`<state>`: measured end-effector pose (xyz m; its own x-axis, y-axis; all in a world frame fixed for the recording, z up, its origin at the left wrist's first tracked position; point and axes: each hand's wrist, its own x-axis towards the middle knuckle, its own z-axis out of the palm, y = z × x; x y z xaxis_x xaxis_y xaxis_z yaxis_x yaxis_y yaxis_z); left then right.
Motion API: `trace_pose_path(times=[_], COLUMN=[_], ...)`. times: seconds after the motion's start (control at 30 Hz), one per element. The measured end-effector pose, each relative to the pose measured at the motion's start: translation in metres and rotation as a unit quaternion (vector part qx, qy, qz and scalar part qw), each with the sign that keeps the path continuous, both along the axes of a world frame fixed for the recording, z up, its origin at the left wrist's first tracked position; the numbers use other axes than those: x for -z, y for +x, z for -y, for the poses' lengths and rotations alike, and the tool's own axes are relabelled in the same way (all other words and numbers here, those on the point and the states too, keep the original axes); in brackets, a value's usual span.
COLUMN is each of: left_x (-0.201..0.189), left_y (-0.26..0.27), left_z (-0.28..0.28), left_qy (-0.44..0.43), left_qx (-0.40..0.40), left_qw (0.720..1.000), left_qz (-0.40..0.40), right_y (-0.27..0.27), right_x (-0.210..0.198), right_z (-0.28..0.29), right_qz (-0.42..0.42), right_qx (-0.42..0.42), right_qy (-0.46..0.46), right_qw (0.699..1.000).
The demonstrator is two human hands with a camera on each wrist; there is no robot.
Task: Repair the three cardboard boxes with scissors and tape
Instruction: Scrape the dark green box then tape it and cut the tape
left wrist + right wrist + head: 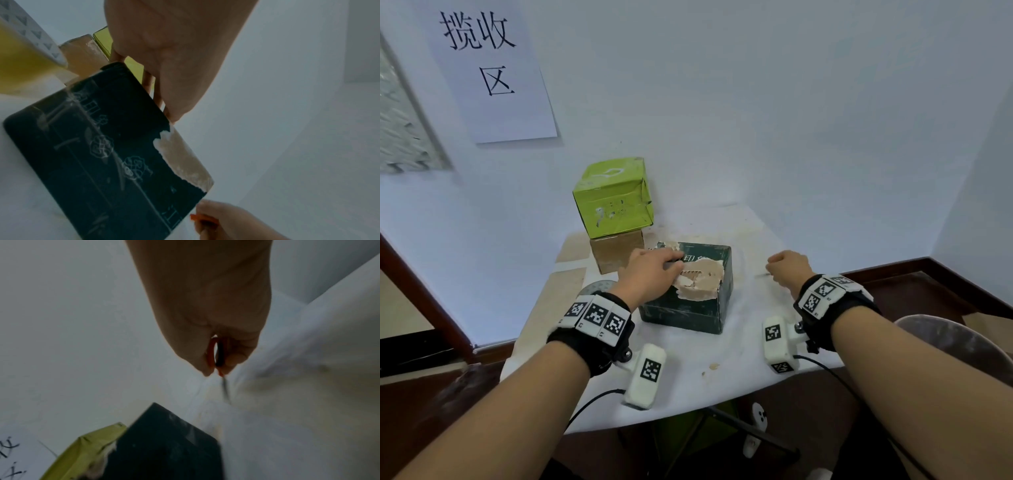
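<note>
The right hand [207, 331] is clenched round the orange-handled scissors [216, 353], blades pointing down toward the counter [750, 339]. The left hand [650, 274] lies with relaxed fingers flat on the torn top of the dark green box [688, 308], holding nothing. The scissors sit just to the right of that box, apart from it. Left of it, a lime green box [614, 197] is stacked on a brown box [616, 253]. The left hand is nearer the tear; no tape is visible.
</note>
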<state>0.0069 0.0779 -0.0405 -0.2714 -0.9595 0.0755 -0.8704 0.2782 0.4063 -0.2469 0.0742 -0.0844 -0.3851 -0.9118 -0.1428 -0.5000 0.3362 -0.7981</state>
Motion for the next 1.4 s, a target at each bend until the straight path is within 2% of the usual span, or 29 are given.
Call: trace_pose_path(times=[0.07, 0.17, 0.23, 0.3, 0.4, 0.47, 0.53, 0.6, 0.63, 0.7, 0.77, 0.83, 0.9, 0.97, 1.13, 1.4], left_x=[-0.001, -0.004, -0.007, -0.007, -0.006, -0.003, 0.002, 0.003, 0.002, -0.003, -0.015, -0.029, -0.043, -0.052, -0.066, -0.071], left_y=[-0.001, 0.009, 0.027, 0.052, 0.075, 0.078, 0.080, 0.085, 0.089, 0.099, 0.107, 0.111, 0.107, 0.097, 0.068, 0.042], left_z=[-0.004, -0.007, -0.005, -0.002, -0.007, -0.014, -0.020, -0.022, -0.022, -0.020, -0.021, -0.023, -0.028, -0.030, -0.032, -0.028], left_qy=[0.005, 0.001, -0.039, -0.050, 0.042, 0.089, 0.088, 0.070, 0.057, 0.020, -0.032, -0.091, -0.126, -0.148, -0.172, -0.164], left_qx=[0.011, -0.013, -0.059, -0.103, -0.113, -0.080, -0.060, -0.064, -0.069, -0.078, -0.092, -0.072, -0.012, 0.040, 0.095, 0.089], left_qw=[1.000, 0.989, 0.986, 0.989, 0.990, 0.978, 0.962, 0.949, 0.950, 0.969, 0.991, 0.992, 0.984, 0.976, 0.961, 0.953], left_qz=[-0.028, -0.149, -0.150, -0.090, 0.072, 0.169, 0.253, 0.302, 0.298, 0.232, 0.092, -0.050, -0.127, -0.156, -0.194, -0.238], right_y=[0.002, 0.013, 0.018, 0.022, 0.033, 0.041, 0.052, 0.061, 0.065, 0.071, 0.079, 0.089, 0.100, 0.111, 0.117, 0.102], right_x=[0.002, -0.003, -0.010, -0.016, -0.029, -0.037, -0.045, -0.052, -0.057, -0.066, -0.078, -0.089, -0.102, -0.114, -0.135, -0.137], right_z=[-0.007, -0.012, -0.013, -0.014, -0.018, -0.017, -0.016, -0.014, -0.015, -0.015, -0.017, -0.017, -0.017, -0.019, -0.023, -0.036], right_qz=[-0.003, -0.038, -0.064, -0.102, -0.122, -0.091, -0.037, 0.005, 0.017, 0.040, 0.078, 0.110, 0.137, 0.146, 0.120, 0.008], right_qx=[-0.027, -0.059, -0.067, -0.057, -0.053, -0.050, -0.044, -0.040, -0.046, -0.061, -0.078, -0.102, -0.149, -0.199, -0.269, -0.247], right_qy=[0.032, 0.053, 0.054, 0.054, 0.020, -0.017, -0.059, -0.100, -0.122, -0.163, -0.205, -0.246, -0.271, -0.274, -0.266, -0.342], right_qw=[0.999, 0.996, 0.994, 0.992, 0.991, 0.994, 0.997, 0.994, 0.991, 0.984, 0.973, 0.957, 0.941, 0.929, 0.918, 0.906])
